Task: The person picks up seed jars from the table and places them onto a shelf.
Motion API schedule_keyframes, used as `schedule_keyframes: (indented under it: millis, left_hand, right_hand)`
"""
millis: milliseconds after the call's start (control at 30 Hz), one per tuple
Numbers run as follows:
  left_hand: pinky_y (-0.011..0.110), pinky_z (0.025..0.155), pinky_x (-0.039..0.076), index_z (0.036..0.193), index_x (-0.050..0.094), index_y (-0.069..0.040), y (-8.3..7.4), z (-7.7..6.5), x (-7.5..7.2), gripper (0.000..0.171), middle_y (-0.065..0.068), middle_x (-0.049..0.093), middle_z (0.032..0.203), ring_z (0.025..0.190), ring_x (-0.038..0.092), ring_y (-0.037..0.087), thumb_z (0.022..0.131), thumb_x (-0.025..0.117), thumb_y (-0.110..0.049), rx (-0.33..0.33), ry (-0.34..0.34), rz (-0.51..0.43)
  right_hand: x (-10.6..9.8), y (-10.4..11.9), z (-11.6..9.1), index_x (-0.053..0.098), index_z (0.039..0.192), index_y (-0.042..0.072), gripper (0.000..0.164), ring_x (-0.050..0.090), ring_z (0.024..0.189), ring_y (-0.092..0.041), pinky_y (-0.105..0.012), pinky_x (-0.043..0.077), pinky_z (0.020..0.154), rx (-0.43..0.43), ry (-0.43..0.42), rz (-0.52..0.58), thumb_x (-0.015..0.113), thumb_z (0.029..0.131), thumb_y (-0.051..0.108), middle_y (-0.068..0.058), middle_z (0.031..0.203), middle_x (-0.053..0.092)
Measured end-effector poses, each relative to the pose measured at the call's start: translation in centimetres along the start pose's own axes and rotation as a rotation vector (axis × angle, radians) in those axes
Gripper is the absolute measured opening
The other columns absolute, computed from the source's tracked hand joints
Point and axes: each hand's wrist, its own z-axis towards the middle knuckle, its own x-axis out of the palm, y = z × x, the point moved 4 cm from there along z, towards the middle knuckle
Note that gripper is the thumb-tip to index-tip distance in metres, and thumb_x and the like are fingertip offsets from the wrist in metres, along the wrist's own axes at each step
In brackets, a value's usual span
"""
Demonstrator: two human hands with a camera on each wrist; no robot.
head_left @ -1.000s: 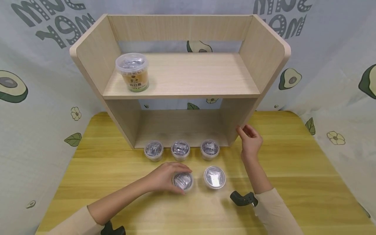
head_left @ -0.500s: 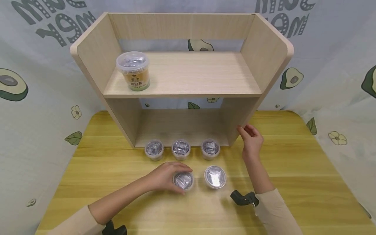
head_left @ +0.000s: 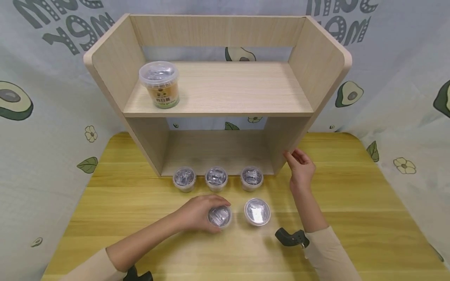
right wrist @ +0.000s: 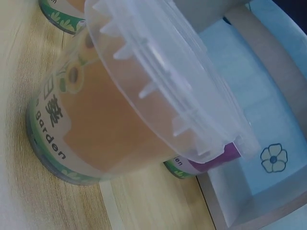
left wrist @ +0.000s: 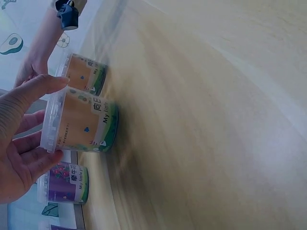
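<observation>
My left hand (head_left: 200, 214) grips a lidded clear plastic cup (head_left: 220, 217) on the table, thumb and fingers on either side of its lid. Seen from the left wrist, this cup (left wrist: 79, 122) has an orange label with a green base band. A matching orange cup (head_left: 258, 212) stands just to its right, and this cup (right wrist: 100, 115) fills much of the right wrist view. My right hand (head_left: 302, 171) holds the front edge of the wooden shelf unit's right side panel (head_left: 290, 142), thumb in front and fingers curled; it is outside the right wrist view.
Three more lidded cups, left (head_left: 184, 178), middle (head_left: 216, 178) and right (head_left: 251, 177), line the shelf's front edge; a purple-labelled cup (left wrist: 67, 182) shows among them. Another orange cup (head_left: 163, 93) sits on the upper board's left end. A patterned curtain (head_left: 52, 156) hangs behind the table (head_left: 351, 203).
My left hand's fingers have closed in slightly round the cup, which stays in place. The right hand keeps its spot at the shelf; the head view has shifted a little.
</observation>
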Motion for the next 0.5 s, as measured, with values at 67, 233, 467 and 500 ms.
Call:
schedule_keyframes:
  millis: [67, 233, 467, 500]
  left_hand:
    - [0.035, 0.097, 0.042, 0.125, 0.058, -0.019, -0.08, -0.09, 0.11, 0.067, -0.003, 0.056, 0.127, 0.117, 0.052, 0.018, 0.064, 0.080, -0.033, -0.013, -0.005, 0.013]
    - [0.035, 0.096, 0.043, 0.125, 0.057, -0.018, -0.34, -0.27, 0.02, 0.066, -0.002, 0.056, 0.127, 0.117, 0.052, 0.018, 0.065, 0.080, -0.034, -0.012, -0.013, 0.027]
    - [0.035, 0.098, 0.042, 0.126, 0.057, -0.018, -0.37, -0.33, -0.03, 0.067, -0.002, 0.056, 0.127, 0.118, 0.052, 0.018, 0.065, 0.080, -0.035, -0.011, -0.011, 0.028]
    - [0.035, 0.098, 0.042, 0.126, 0.057, -0.018, -0.38, -0.33, -0.04, 0.067, -0.002, 0.056, 0.127, 0.118, 0.052, 0.018, 0.065, 0.080, -0.035, -0.011, -0.011, 0.028]
  right_hand:
    - [0.01, 0.02, -0.04, 0.069, 0.075, 0.009, 0.022, 0.063, 0.074, -0.009, -0.016, 0.052, 0.069, 0.000, 0.003, 0.006, 0.072, 0.070, -0.012, 0.000, 0.076, 0.066]
    - [0.03, 0.13, -0.11, 0.068, 0.073, 0.011, 0.023, 0.063, 0.070, -0.008, -0.016, 0.052, 0.068, -0.015, 0.010, 0.002, 0.071, 0.071, -0.012, 0.001, 0.073, 0.066]
    - [-0.05, 0.09, -0.06, 0.068, 0.073, 0.011, 0.022, 0.063, 0.069, -0.007, -0.016, 0.052, 0.068, -0.017, 0.016, -0.005, 0.072, 0.071, -0.011, 0.001, 0.073, 0.066]
    - [-0.07, 0.07, -0.04, 0.068, 0.073, 0.011, 0.022, 0.063, 0.069, -0.007, -0.016, 0.052, 0.068, -0.015, 0.017, -0.004, 0.072, 0.071, -0.010, 0.001, 0.073, 0.066]
